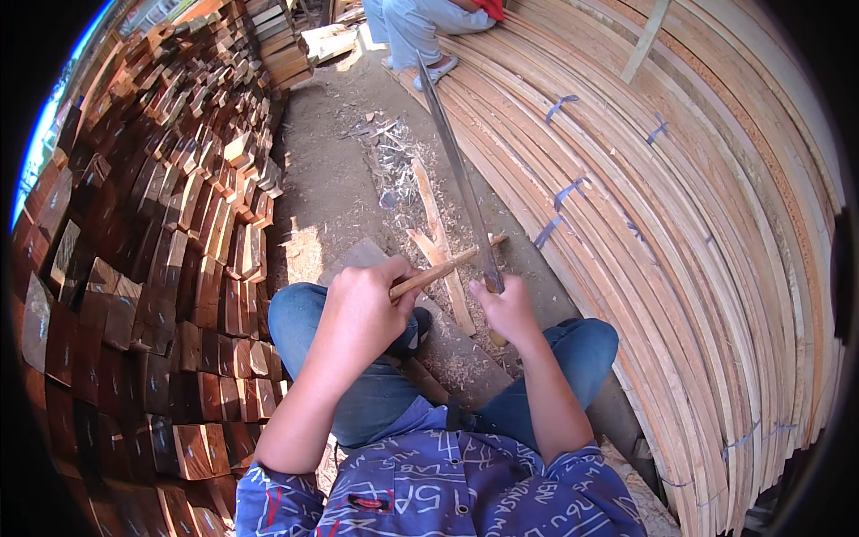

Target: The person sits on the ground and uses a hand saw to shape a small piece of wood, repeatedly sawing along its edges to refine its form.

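Note:
My left hand (362, 297) is closed around a short wooden stick (438, 270), which points away to the right and narrows toward its far end. The fingers of my right hand (510, 311) are wrapped round the handle of a long machete (460, 170). Its dark blade rises away from me and leans slightly left. Near the base of the blade, the stick crosses it and seems to touch it. Below both hands, a flat board (474, 362) lies between my bent knees, with shavings on it.
Stacked cut timber (179, 277) walls the left side. Long bundled strips (617, 233), tied with blue bands, fill the right. Split wood pieces (428, 201) and shavings lie on the ground ahead. Another person's legs (407, 36) show at the far end.

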### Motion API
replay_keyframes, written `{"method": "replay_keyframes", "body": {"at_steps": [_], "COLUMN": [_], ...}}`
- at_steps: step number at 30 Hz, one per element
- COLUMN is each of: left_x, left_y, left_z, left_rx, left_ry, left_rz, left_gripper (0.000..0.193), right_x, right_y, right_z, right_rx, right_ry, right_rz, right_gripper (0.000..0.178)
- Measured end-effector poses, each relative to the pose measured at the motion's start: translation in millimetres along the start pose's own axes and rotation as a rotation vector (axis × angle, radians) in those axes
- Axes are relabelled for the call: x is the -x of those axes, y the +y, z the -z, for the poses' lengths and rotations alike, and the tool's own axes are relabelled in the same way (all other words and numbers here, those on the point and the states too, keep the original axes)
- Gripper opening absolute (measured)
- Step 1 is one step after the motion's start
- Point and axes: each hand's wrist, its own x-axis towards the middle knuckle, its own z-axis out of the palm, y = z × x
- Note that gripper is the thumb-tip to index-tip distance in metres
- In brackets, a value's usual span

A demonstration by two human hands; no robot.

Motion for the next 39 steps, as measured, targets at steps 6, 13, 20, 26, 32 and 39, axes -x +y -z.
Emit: {"method": "replay_keyframes", "body": {"at_steps": [6,13,20,26,32,39], "left_x": [-1,0,-7,-9,-8,-8], "left_y": [-2,3,1,-1,-3,0], "left_z": [5,2,5,3,6,9], "left_rx": [-0.006,-0.031,-0.002,-0.013,-0.021,-0.016], "left_ry": [0.011,-0.03,-0.005,0.013,0.013,-0.007], "left_rz": [0.024,-0.008,0.005,-0.031,-0.048,0.027], "left_gripper": [0.011,0.013,0.012,0.012,0.012,0.012], "right_x": [-14,-11,-17,-18,9,0], "right_y": [-51,164,161,148,82,-60], "right_z": [6,-17,-3,16,-17,8], "right_rx": [0.212,0.466,0.366,-0.532,-0.709,0.1], "right_ry": [0.153,0.192,0.01,-0.428,-0.211,0.011], "right_rz": [0.312,-0.223,-0.26,-0.679,-0.632,0.241], "right_gripper": [0.028,0.024,0.027,0.018,0.019,0.026]}}
